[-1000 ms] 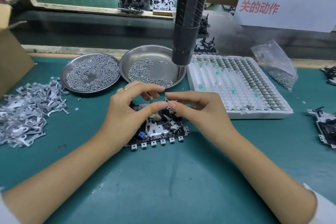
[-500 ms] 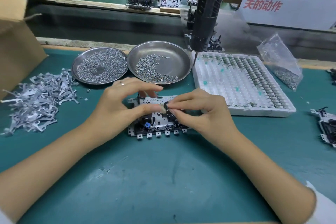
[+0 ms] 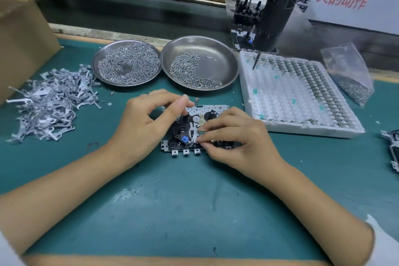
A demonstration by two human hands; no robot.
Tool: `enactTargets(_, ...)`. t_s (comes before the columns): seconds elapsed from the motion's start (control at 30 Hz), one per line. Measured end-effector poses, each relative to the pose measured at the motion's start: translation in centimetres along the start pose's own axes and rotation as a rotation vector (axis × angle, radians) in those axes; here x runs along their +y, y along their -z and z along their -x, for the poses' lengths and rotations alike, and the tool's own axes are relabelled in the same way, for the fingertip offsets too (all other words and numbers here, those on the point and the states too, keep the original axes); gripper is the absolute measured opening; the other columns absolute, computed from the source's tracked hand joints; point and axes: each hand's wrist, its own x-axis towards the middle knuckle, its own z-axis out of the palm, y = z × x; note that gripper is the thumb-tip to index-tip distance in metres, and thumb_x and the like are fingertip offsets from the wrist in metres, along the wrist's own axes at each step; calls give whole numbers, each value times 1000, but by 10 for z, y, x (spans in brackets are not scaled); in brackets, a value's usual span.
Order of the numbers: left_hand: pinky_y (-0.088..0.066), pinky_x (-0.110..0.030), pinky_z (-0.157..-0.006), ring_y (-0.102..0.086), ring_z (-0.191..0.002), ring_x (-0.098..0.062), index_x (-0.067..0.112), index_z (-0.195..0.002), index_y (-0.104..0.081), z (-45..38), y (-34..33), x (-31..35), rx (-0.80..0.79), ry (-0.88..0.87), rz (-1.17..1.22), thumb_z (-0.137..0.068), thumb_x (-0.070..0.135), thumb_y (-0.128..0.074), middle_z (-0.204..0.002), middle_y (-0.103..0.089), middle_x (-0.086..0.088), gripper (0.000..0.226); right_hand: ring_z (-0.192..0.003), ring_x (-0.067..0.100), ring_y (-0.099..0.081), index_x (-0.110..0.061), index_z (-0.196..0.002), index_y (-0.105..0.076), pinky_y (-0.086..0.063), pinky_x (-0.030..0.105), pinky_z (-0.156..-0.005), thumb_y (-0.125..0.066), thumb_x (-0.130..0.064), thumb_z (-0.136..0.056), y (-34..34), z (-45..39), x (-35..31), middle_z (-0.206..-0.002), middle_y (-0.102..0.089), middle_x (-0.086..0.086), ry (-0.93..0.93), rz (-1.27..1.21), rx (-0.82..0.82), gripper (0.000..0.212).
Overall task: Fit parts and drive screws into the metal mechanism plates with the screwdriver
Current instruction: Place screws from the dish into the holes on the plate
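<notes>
The left hand (image 3: pixel 146 123) rested curled on the mechanism plate (image 3: pixel 195 129) at mid-bench. The right hand (image 3: pixel 235 138) pinched a small part at the plate's near edge.

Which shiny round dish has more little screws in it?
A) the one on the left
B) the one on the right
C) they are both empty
A: the left dish is covered nearly all over with screws, while the right dish holds only a curved heap toward its front and left, with bare metal showing over the rest of it.
</notes>
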Motion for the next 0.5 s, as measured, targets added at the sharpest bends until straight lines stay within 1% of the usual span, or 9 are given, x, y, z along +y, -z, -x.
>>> enactTargets(0.07,-45,-45,-85,-62,-83,-11,30,-86,-69,0,1,2,-11,-17,-23,-90,29,-53,-80,-68,6,16,-73,24,-58,-9,-79,-78,-50,31,-72,-77,-4,-73,0,0,-1,-86,-73,2,17,17,-5,7)
enactTargets(0.13,-44,-49,-83,-62,-82,-15,26,-86,-69,1,1,2,-24,-53,-40,-90,27,-55,-80,-68,2,15,-73,26,-59,-9,-79,-78,-51,34,-71,-77,-4,-73,0,0,-1,-87,-73,2,39,46,-9,8)
enactTargets(0.2,-44,-48,-82,-60,-79,-17,19,-86,-70,2,1,2,-64,-126,-104,-88,27,-58,-79,-67,1,15,-75,26,-59,-10,-80,-78,-50,34,-72,-76,-4,-73,0,0,-1,-88,-72,2,48,65,-23,9)
enactTargets(0.23,-43,-45,-81,-59,-77,-16,16,-86,-70,3,1,2,-100,-171,-154,-86,30,-58,-78,-65,3,18,-76,27,-59,-10,-81,-78,-49,32,-72,-76,-4,-73,1,0,-1,-89,-72,2,47,61,-35,10)
enactTargets(0.33,-38,-34,-79,-49,-73,-10,16,-87,-65,6,-1,-1,-226,-298,-334,-76,36,-60,-75,-53,11,24,-78,24,-57,-10,-85,-78,-47,26,-75,-74,-1,-74,3,1,-2,-90,-71,1,8,17,-73,15)
enactTargets(0.4,-34,-29,-79,-45,-73,-8,19,-88,-60,7,-2,-3,-263,-330,-412,-72,38,-62,-75,-50,11,25,-79,24,-58,-9,-88,-77,-48,26,-75,-75,-2,-74,4,1,-2,-89,-72,-1,-66,-44,-77,16)
enactTargets(0.5,-32,-25,-79,-39,-74,-3,22,-88,-52,9,-4,-5,-246,-321,-403,-71,37,-61,-77,-47,15,24,-82,24,-61,-7,-89,-76,-48,24,-78,-74,-6,-74,5,0,-4,-91,-73,0,-123,-112,-57,15)
